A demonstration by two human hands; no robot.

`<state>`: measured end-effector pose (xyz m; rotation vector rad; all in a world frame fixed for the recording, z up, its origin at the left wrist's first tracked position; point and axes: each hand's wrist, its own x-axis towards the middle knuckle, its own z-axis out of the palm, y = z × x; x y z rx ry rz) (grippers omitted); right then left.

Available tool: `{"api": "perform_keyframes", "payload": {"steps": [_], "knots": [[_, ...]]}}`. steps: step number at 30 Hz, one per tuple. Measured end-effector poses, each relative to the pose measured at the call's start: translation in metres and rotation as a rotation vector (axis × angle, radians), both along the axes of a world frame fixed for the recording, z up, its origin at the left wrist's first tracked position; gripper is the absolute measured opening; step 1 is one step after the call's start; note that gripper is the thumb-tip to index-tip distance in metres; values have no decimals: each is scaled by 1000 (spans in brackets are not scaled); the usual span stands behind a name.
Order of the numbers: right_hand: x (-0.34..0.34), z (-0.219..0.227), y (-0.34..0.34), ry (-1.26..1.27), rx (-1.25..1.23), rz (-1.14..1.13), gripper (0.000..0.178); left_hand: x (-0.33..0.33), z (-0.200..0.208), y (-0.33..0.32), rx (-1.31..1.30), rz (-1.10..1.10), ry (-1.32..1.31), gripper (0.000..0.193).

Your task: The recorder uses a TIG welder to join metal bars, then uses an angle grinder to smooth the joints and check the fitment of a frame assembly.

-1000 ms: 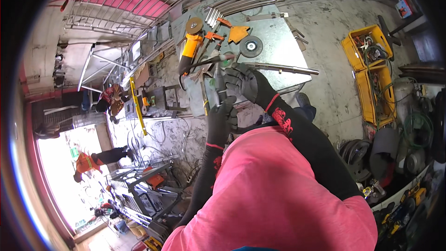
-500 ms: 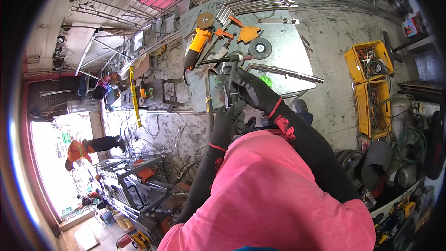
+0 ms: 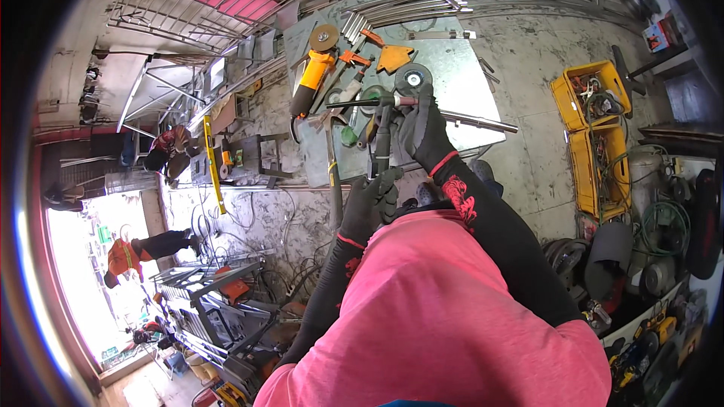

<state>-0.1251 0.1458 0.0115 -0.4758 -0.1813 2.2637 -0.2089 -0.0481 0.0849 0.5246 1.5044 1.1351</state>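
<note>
A TIG welding torch (image 3: 383, 132) stands upright before me, with its long black back cap pointing left and its pinkish nozzle to the right. My left hand (image 3: 369, 200) is closed round the lower handle. At the nozzle, my right hand (image 3: 422, 126) has its gloved fingers pressed together around it. Beyond the torch, on the metal table (image 3: 452, 68), lie an orange angle grinder (image 3: 313, 79), a black grinding disc (image 3: 413, 79) and an orange magnetic welding square (image 3: 394, 58). A thin steel bar (image 3: 479, 122) extends from behind my right hand.
Metal tubes (image 3: 407, 6) lie at the table's far side. Two yellow crates (image 3: 599, 169) with cables stand at the right. A yellow spirit level (image 3: 213, 166) leans at the left. Two other people are at the left, one in an orange top (image 3: 124, 258). Metal frames (image 3: 200, 298) crowd the lower left.
My right hand has moved up and right from the torch's body to its nozzle. The left hand stays on the handle, and the view has shifted slightly.
</note>
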Motion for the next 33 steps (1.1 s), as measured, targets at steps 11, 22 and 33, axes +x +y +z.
{"api": "perform_keyframes", "payload": {"steps": [11, 22, 33], "knots": [[11, -12, 15, 140, 48, 49, 63, 5, 9, -7, -12, 117, -267, 39], [8, 35, 9, 222, -10, 157, 58, 18, -7, -13, 56, 286, -194, 38], [5, 35, 16, 259, -96, 248, 43, 66, 0, -3, 112, 368, -65, 30]]}}
